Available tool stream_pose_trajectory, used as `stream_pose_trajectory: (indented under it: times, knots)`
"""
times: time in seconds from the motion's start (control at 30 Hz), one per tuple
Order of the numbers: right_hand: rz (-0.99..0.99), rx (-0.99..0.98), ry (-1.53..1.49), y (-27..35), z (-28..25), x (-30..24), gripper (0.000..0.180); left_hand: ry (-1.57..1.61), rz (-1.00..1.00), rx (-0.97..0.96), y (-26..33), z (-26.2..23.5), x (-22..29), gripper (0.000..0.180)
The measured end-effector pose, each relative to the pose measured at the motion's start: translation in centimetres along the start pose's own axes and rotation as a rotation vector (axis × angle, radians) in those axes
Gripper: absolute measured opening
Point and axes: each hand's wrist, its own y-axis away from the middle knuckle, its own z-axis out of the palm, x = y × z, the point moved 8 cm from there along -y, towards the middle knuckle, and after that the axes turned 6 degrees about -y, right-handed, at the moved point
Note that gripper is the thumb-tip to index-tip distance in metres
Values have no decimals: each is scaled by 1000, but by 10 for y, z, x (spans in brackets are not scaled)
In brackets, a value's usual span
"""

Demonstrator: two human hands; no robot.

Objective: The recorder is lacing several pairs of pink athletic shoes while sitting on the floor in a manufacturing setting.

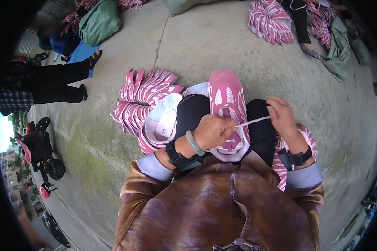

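Note:
A pink and white sports shoe upper (225, 93) lies across my lap, toe pointing away from me. My left hand (215, 132) is closed over its middle, pinching a white shoelace (254, 121). The lace runs taut to the right, where my right hand (283, 118) holds its other part between thumb and fingers, above my right knee. The lacing under my left hand is hidden. By my left knee, a fanned stack of similar pink and white uppers (148, 96) lies on the ground, with a pale-lined one (162, 121) nearest my leg.
More pink uppers (308, 140) lie beside my right leg, partly covered by my arm. At the far right is another pile (271, 23) near a person's leg. A person in black trousers (56, 88) stands at left, near a red scooter (37, 150). Green sacks (99, 23) lie at the back.

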Motion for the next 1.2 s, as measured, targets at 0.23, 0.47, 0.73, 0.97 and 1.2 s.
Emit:
stream_pose_trajectory:
  times: [0.23,0.47,0.73,0.97,1.2]
  knots:
    - [175,-345,-587,-13,54,-57,13,-632,119,227,-10,-14,18,13]
    - [197,-357,-638,-18,76,-52,11,-591,111,296,-1,-28,7,16]
    - [144,-321,-275,-26,73,-41,6,-355,-90,504,13,-38,-25,12]
    - [46,-287,-120,-29,75,-44,6,59,-217,550,21,-19,-54,13]
    - [21,-377,-103,-32,79,-41,9,182,-346,483,22,-8,-63,17]
